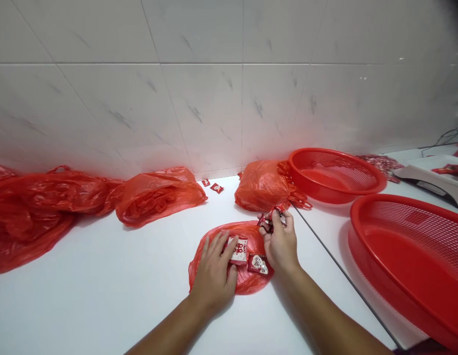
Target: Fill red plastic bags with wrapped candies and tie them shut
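Note:
A red plastic bag (247, 286) lies spread on the white counter beneath both hands. My left hand (216, 271) rests on it with fingers stretched out, the fingertips touching a small red-and-white packet (239, 250). Just right of that packet lies a second wrapped packet (258, 264), also on the bag. My right hand (282, 241) is closed around several small dark-red wrapped candies (265, 223) at the bag's upper right edge. Its fingers partly cover them, so their exact number is hidden.
Behind the hands sits a bulging red plastic bag (262, 185). Two red plastic baskets (337, 195) (406, 276) stand to the right. More crumpled red bags (158, 195) lie along the tiled wall at left. Two small red packets (217, 188) (205, 182) lie near the wall.

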Tool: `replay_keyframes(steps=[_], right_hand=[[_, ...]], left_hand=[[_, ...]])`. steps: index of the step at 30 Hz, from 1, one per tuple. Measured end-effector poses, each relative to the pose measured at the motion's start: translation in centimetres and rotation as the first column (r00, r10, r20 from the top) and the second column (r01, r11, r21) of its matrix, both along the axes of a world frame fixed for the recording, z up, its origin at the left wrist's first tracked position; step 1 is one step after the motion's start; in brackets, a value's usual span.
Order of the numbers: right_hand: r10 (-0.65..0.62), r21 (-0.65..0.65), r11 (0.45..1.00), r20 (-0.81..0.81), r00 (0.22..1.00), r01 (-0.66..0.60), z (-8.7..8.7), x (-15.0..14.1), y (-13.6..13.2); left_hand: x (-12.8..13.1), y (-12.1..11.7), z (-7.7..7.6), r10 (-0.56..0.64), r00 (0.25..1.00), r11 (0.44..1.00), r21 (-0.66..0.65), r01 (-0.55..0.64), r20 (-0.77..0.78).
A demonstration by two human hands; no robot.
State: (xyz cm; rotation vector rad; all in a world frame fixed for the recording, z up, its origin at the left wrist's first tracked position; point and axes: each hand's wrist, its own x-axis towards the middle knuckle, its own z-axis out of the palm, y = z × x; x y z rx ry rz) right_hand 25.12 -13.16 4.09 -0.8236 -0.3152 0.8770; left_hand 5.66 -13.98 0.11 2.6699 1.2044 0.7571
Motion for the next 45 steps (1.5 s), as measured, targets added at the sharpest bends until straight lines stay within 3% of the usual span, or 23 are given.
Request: replay_keyframes(steps=[3, 6, 8, 11, 13, 14, 16, 22, 25, 31, 33, 35, 37, 39, 43, 45], right_hand=[[0.009, -0.022, 1.000, 0.189, 0.982, -0.005, 0.3, 0.8, -0.2], [0.098, -0.069, 0.995, 0.427, 0.899, -0.076, 1.0, 2.0, -0.6], [0.225, -0.106, 0.974, 0.586, 0.778, -0.202, 1.3, 2.7, -1.0], [0.426, -0.212, 0.874, 0.769, 0.477, -0.438, 1.4, 3.2, -1.5], [0.476, -0.274, 0.821, 0.813, 0.335, -0.501, 1.1, 3.2, -1.7], [0.477, -0.282, 0.817, 0.821, 0.315, -0.502, 0.9, 3.1, -1.7], [0.451, -0.264, 0.843, 0.821, 0.350, -0.469, 0.7, 3.1, -1.7], [0.346, -0.082, 0.914, 0.668, 0.658, -0.398, 1.0, 3.0, -1.3], [0.371, -0.012, 0.892, 0.589, 0.718, -0.451, 1.1, 2.3, -1.5], [0.503, -0.142, 0.805, 0.679, 0.534, -0.576, 0.0, 1.2, -2.0], [0.423, -0.106, 0.842, 0.739, 0.525, -0.530, -0.2, 1.4, -2.0], [0.275, -0.020, 0.901, 0.801, 0.533, -0.434, -0.1, 1.6, -2.0], [0.118, 0.063, 0.939, 0.865, 0.488, -0.339, 0.1, 1.7, -2.0], [0.045, 0.079, 0.948, 0.926, 0.376, -0.308, 0.3, 1.4, -2.1], [0.119, -0.080, 0.930, 0.989, 0.090, -0.358, 0.2, 0.5, -2.2], [0.130, -0.118, 0.939, 0.991, 0.017, -0.323, 0.1, 0.6, -1.9]], left_hand=[[-0.3, -0.1, 0.4, -0.015, 0.995, 0.998, 0.064, 0.008, 0.099], [-0.5, 0.1, 0.3, -0.001, 0.989, 0.996, 0.084, -0.012, 0.149], [-0.6, 0.3, 0.0, 0.017, 0.989, 0.996, 0.084, -0.030, 0.150], [-0.6, 0.5, -0.4, 0.033, 0.989, 0.995, 0.093, -0.047, 0.145], [-0.6, 0.5, -0.5, 0.039, 0.989, 0.994, 0.093, -0.053, 0.143], [-0.7, 0.5, -0.5, 0.045, 0.989, 0.994, 0.089, -0.058, 0.142], [-0.7, 0.5, -0.4, 0.055, 0.989, 0.994, 0.083, -0.067, 0.139], [-0.6, 0.3, -0.3, 0.059, 0.987, 0.995, 0.073, -0.071, 0.147], [-0.5, 0.2, -0.4, 0.069, 0.981, 0.993, 0.085, -0.086, 0.180], [-0.4, 0.1, -0.3, 0.091, 0.968, 0.987, 0.106, -0.118, 0.232], [-0.3, 0.0, -0.2, 0.094, 0.967, 0.988, 0.098, -0.120, 0.239], [-0.3, -0.1, 0.1, 0.100, 0.963, 0.989, 0.083, -0.124, 0.252], [-0.3, -0.2, 0.3, 0.099, 0.958, 0.989, 0.081, -0.125, 0.269], [-0.3, -0.3, 0.4, 0.096, 0.955, 0.988, 0.088, -0.126, 0.282], [-0.2, -0.2, 0.5, 0.093, 0.953, 0.988, 0.092, -0.125, 0.290], [-0.2, -0.1, 0.4, 0.098, 0.955, 0.986, 0.104, -0.132, 0.279]])
